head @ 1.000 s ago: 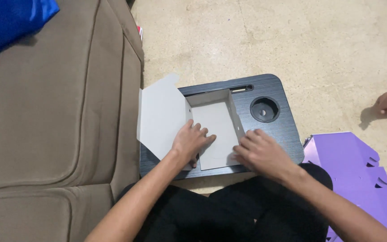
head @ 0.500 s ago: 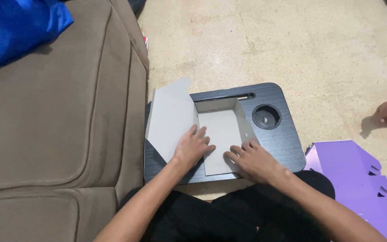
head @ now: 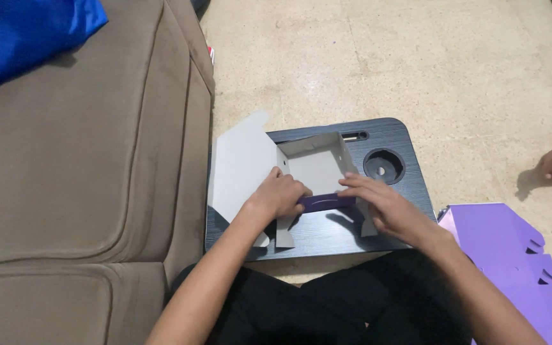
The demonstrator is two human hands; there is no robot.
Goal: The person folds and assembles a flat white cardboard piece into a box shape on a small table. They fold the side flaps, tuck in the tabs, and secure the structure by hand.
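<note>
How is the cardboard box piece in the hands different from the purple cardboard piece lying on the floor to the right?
The box piece is partly folded, its walls standing up; the purple sheet lies flat. The box piece sits on the dark lap tray, held by the left hand and the right hand; the purple sheet rests on the floor, untouched. The box piece shows mostly its grey inside, the sheet its purple face. Both are die-cut card with flaps.

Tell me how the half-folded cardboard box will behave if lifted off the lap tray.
The cardboard box is probably light and floppy: thin walls, loose lid flap. It may spring open; both the left hand and right hand are pressing its front wall.
</note>
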